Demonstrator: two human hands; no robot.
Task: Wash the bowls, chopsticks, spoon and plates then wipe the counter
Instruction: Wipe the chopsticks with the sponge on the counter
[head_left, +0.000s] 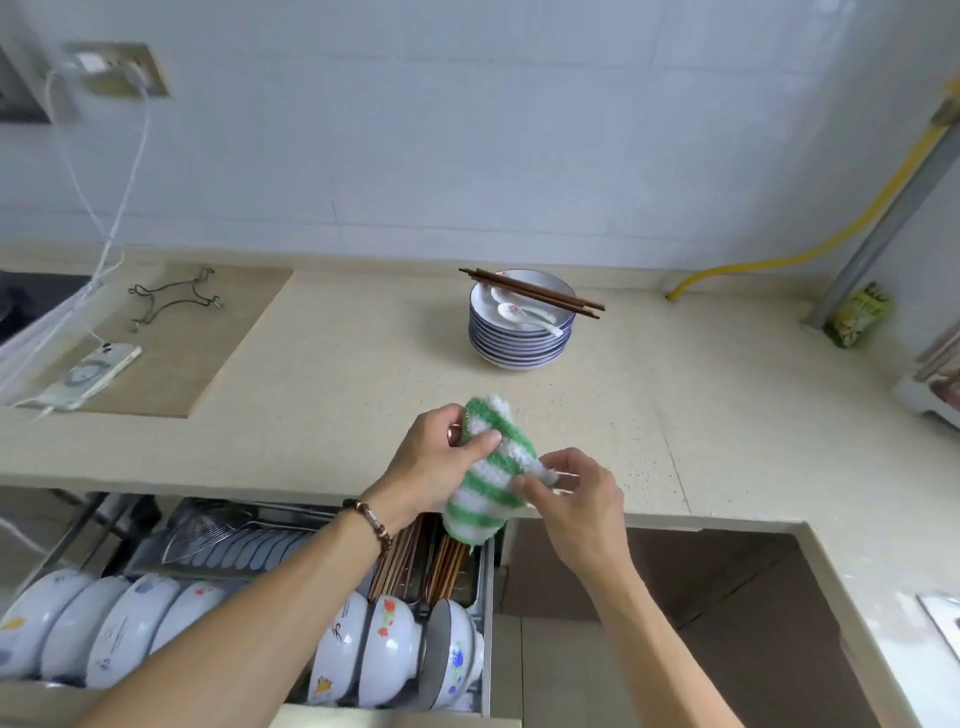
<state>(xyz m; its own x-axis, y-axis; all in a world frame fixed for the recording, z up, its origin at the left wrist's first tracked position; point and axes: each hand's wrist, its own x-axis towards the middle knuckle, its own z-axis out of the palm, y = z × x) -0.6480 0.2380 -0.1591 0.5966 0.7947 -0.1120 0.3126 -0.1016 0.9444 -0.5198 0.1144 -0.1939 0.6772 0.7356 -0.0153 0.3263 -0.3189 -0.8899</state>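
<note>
Cloth (491, 467) hangs between your grips, left hand (441, 462) clutching its top and right hand (576, 499) pinching a lower edge, probably folding it for the bench (337, 364).

hands (441, 457) gripping striped cloth (491, 467), counter (337, 374)

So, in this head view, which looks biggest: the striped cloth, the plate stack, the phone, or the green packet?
1. striped cloth, though it is nearest the camera
2. plate stack, close behind, so unsure
3. phone
4. green packet
</note>
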